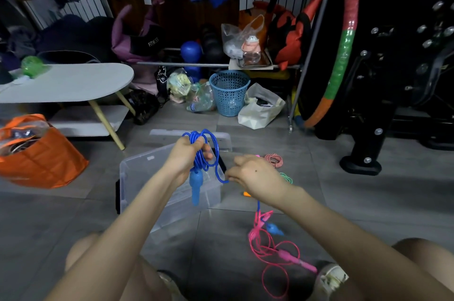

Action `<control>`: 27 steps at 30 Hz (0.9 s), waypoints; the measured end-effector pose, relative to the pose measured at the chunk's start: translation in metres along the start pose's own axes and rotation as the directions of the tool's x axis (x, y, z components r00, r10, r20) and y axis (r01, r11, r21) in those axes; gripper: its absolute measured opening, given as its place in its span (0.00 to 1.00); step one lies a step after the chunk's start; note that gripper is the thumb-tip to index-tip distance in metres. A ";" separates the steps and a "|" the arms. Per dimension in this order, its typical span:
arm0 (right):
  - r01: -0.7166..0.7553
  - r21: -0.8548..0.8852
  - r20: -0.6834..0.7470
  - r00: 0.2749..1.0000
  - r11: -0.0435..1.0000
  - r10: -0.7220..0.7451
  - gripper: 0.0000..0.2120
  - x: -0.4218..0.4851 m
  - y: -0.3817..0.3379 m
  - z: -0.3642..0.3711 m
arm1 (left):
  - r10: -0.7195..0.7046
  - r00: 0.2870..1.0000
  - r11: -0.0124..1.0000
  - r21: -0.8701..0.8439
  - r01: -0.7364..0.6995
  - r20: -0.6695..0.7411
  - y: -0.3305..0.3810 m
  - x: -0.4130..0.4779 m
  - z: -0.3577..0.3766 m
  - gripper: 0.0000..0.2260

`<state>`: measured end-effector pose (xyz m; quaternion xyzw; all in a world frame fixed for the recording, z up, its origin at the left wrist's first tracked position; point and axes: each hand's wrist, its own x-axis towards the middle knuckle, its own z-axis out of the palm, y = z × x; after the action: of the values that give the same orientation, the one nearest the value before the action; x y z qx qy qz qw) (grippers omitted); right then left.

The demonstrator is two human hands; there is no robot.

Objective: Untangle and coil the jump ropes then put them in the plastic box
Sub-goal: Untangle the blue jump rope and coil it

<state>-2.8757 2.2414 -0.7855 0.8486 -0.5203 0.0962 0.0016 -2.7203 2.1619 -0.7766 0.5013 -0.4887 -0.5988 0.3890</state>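
Note:
My left hand [184, 156] grips several coils of the blue jump rope [210, 145] above the clear plastic box [137, 175]; one blue handle [195, 186] hangs down from the coils. My right hand [255, 176] pinches the blue cord where it leaves the coils, just right of the box. The cord runs down under that hand to the second blue handle [274, 229] on the floor, tangled with the pink jump rope [272, 251]. A red-white braided rope [274, 160] and a green braided rope [288, 177] lie beyond my right hand, partly hidden by it.
The box lid [172, 133] lies behind the box. An orange bag [41, 158] stands at left under a white low table [68, 83]. A blue basket [229, 93], bags and a hoop [344, 54] line the back. My knees and shoes are at the bottom edge.

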 end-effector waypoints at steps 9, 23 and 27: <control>-0.122 0.526 -0.044 0.984 0.842 0.170 0.08 0.010 0.012 -0.009 | 0.123 0.984 0.909 0.382 -0.165 0.131 -0.016 -0.011 0.012 0.07; -0.018 0.566 -0.191 0.970 0.825 0.152 0.13 0.001 0.042 -0.010 | -0.040 0.877 0.984 0.173 -0.050 0.479 -0.019 -0.027 0.019 0.10; -0.110 0.488 -0.175 0.960 0.866 0.220 0.13 -0.009 0.057 0.014 | -0.083 0.852 0.980 0.196 -0.024 0.517 -0.011 -0.029 0.015 0.12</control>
<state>-2.9281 2.2218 -0.8065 0.7589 -0.5483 0.3152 -0.1551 -2.7294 2.1954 -0.7810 0.3631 -0.6245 -0.6673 0.1814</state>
